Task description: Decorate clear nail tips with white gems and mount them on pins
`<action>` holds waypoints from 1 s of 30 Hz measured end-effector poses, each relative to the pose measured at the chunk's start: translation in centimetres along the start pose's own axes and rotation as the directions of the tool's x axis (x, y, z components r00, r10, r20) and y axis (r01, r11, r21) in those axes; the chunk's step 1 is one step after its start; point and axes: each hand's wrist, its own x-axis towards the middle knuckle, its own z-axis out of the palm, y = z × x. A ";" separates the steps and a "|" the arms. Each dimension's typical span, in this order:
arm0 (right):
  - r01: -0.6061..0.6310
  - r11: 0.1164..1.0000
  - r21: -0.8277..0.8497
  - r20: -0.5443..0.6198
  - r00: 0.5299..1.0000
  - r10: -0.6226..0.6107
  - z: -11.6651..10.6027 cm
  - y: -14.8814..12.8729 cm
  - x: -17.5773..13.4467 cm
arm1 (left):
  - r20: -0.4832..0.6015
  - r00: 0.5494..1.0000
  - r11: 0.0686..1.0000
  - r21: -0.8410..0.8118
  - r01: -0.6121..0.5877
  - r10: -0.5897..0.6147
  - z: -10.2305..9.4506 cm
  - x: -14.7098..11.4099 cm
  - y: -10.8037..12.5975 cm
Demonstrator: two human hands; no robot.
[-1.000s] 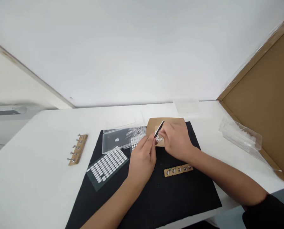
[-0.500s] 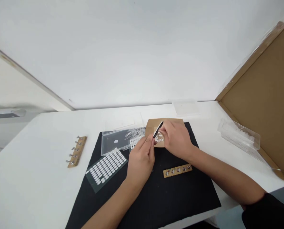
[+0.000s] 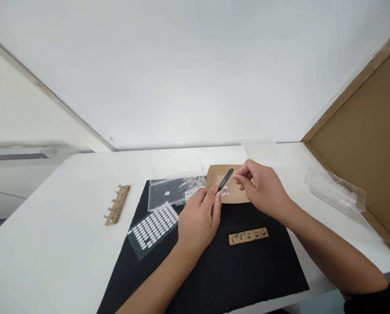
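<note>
My left hand (image 3: 200,213) pinches a narrow black strip with a rounded end (image 3: 227,178) between thumb and fingers, its free end tilted up and to the right. Just right of that end is my right hand (image 3: 260,185), apart from the strip. Its thumb and index finger are pressed together; whatever lies between them is too small to make out. Beneath both hands, small white pieces (image 3: 225,192) lie scattered on a brown card (image 3: 214,170). A dark sheet with rows of white ovals (image 3: 155,224) lies left of my left hand.
On the black mat (image 3: 247,270) lies a brown strip with metal pieces (image 3: 248,236). A similar strip (image 3: 117,205) is on the white table at left. Behind the sheet sits a clear tray (image 3: 159,196); a clear box (image 3: 335,189) stands right, beside a cardboard panel (image 3: 361,126).
My right hand has moved off the black strip to the right. The strip has turned in my left hand, so its broad black face shows. The view has shifted slightly.
</note>
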 end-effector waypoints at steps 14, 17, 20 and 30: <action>0.020 0.990 0.136 0.074 0.997 -0.030 0.4 1.0 0.3 | -0.089 0.995 0.999 -0.033 0.031 -0.034 0.1 0.1 -0.3; -0.014 0.979 0.201 0.110 0.994 -0.008 0.4 1.1 0.2 | -0.083 0.995 0.993 -0.110 0.047 -0.056 0.0 0.2 -0.3; -0.082 0.926 0.369 0.200 0.980 0.007 0.3 1.3 0.2 | -0.073 0.995 0.981 -0.187 0.047 -0.062 0.0 0.3 -0.4; -0.270 0.755 0.598 0.455 0.889 -0.043 -0.4 1.7 0.7 | -0.088 0.996 0.953 -0.304 -0.005 -0.023 -0.3 0.2 -0.6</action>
